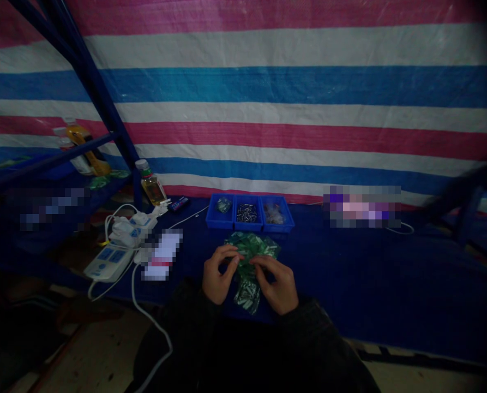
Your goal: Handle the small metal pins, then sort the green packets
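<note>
A crumpled green plastic bag (257, 244) lies in front of me on the dark blue table. My left hand (218, 274) pinches at its left side, thumb and forefinger nearly together. From the right, my right hand (278, 284) grips it in a similar pinch. Between my wrists, the lower clear part of the bag (248, 296) holds several small pale pieces, too dim to name. Just beyond stand three joined blue bins: the left bin (220, 221) has a small bag in it, the middle bin (248, 225) has metal screw-like pieces, and the right bin (279, 226) has clear plastic bits.
To the left are a white power strip (109, 263) with plugs and cables, a blurred phone (163, 255) and a drink bottle (150, 183). Blue metal posts (122, 143) rise there. A striped tarp (288, 84) hangs behind the table. Another blurred object (361, 207) is at right.
</note>
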Action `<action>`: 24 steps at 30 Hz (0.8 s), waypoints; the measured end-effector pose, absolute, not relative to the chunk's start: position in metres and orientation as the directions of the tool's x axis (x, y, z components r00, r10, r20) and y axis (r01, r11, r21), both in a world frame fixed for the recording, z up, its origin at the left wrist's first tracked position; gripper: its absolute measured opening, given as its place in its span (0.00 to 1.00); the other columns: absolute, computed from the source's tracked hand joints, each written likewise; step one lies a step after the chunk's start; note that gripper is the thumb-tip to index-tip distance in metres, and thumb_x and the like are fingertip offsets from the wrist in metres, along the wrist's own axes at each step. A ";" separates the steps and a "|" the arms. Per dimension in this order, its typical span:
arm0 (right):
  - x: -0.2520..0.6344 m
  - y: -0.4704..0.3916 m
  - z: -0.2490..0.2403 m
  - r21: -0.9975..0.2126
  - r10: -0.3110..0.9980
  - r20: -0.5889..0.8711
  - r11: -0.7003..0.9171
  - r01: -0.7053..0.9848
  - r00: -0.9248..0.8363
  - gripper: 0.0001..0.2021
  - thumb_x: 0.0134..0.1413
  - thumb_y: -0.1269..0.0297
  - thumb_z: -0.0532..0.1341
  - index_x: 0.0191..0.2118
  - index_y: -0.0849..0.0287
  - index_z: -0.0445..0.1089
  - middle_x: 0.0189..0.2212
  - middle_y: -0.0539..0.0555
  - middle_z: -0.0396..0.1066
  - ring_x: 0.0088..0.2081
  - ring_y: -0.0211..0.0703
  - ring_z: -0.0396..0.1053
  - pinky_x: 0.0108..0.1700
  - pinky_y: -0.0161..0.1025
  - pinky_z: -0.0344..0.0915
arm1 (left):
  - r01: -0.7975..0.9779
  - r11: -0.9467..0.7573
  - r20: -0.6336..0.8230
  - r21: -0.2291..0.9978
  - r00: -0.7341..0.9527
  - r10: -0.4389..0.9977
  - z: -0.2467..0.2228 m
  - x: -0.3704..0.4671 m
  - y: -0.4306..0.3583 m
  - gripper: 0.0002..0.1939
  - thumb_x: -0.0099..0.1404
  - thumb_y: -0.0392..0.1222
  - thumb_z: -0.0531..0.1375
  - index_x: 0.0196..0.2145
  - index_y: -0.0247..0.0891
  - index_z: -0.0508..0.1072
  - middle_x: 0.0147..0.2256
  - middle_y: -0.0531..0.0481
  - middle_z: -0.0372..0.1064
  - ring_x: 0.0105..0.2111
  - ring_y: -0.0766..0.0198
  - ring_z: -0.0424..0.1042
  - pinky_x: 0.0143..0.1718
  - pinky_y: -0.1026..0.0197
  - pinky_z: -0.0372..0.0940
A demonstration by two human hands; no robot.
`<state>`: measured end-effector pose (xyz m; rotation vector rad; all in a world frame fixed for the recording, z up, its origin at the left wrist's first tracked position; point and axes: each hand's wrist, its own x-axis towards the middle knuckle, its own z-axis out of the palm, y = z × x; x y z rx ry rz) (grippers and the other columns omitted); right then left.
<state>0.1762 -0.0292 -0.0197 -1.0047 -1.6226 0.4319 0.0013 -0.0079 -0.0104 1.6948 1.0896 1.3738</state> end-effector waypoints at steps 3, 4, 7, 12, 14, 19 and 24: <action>0.176 -0.029 -0.019 -0.736 0.797 0.603 0.568 0.368 -0.025 0.10 0.64 0.73 0.57 0.42 0.55 0.76 0.39 0.54 0.78 0.41 0.45 0.77 0.44 0.40 0.72 | 0.198 -0.423 0.413 0.884 0.090 0.906 -0.009 0.000 -0.007 0.08 0.71 0.40 0.61 0.46 0.37 0.75 0.39 0.45 0.78 0.40 0.58 0.78 0.41 0.60 0.70; 0.177 -0.029 -0.019 -0.737 0.798 0.602 0.567 0.367 -0.024 0.10 0.64 0.73 0.57 0.42 0.55 0.76 0.39 0.54 0.77 0.41 0.45 0.76 0.44 0.40 0.72 | 0.218 -0.435 0.424 0.874 0.095 0.901 -0.008 -0.001 -0.008 0.07 0.71 0.41 0.61 0.44 0.37 0.75 0.37 0.46 0.77 0.37 0.59 0.77 0.39 0.60 0.69; 0.178 -0.028 -0.020 -0.738 0.800 0.600 0.564 0.371 -0.020 0.11 0.64 0.73 0.57 0.41 0.55 0.76 0.38 0.54 0.77 0.41 0.45 0.76 0.44 0.41 0.71 | 0.303 -0.490 0.442 0.817 0.217 0.870 -0.004 -0.007 -0.013 0.08 0.70 0.43 0.62 0.36 0.37 0.78 0.31 0.48 0.75 0.30 0.63 0.72 0.33 0.61 0.66; 0.178 -0.028 -0.022 -0.752 0.814 0.581 0.541 0.376 -0.010 0.11 0.63 0.74 0.56 0.40 0.55 0.75 0.37 0.53 0.76 0.38 0.44 0.76 0.41 0.39 0.71 | 0.354 -0.709 0.452 0.610 0.579 0.678 -0.002 -0.022 -0.034 0.20 0.57 0.56 0.72 0.41 0.40 0.82 0.38 0.45 0.78 0.39 0.56 0.72 0.43 0.54 0.67; 0.178 -0.028 -0.022 -0.758 0.820 0.572 0.531 0.379 -0.005 0.12 0.63 0.74 0.56 0.40 0.54 0.76 0.37 0.53 0.77 0.37 0.43 0.75 0.39 0.38 0.70 | 0.415 -0.744 0.409 0.524 0.643 0.647 -0.005 -0.027 -0.043 0.32 0.51 0.61 0.73 0.49 0.41 0.79 0.45 0.42 0.77 0.43 0.52 0.71 0.45 0.51 0.67; 0.177 -0.028 -0.024 -0.752 0.819 0.574 0.533 0.388 -0.011 0.12 0.63 0.74 0.56 0.41 0.54 0.76 0.37 0.53 0.77 0.37 0.44 0.75 0.37 0.37 0.70 | 0.513 -0.776 0.351 0.367 0.696 0.626 -0.016 -0.036 -0.058 0.33 0.56 0.57 0.72 0.56 0.46 0.74 0.49 0.44 0.75 0.46 0.50 0.70 0.46 0.49 0.65; 0.178 -0.027 -0.025 -0.741 0.810 0.587 0.540 0.400 -0.005 0.12 0.63 0.74 0.56 0.41 0.54 0.76 0.37 0.54 0.77 0.37 0.44 0.76 0.37 0.38 0.70 | 0.474 -0.808 0.479 0.349 0.651 0.589 -0.027 -0.043 -0.067 0.14 0.65 0.36 0.66 0.48 0.45 0.78 0.39 0.48 0.77 0.42 0.55 0.71 0.43 0.52 0.65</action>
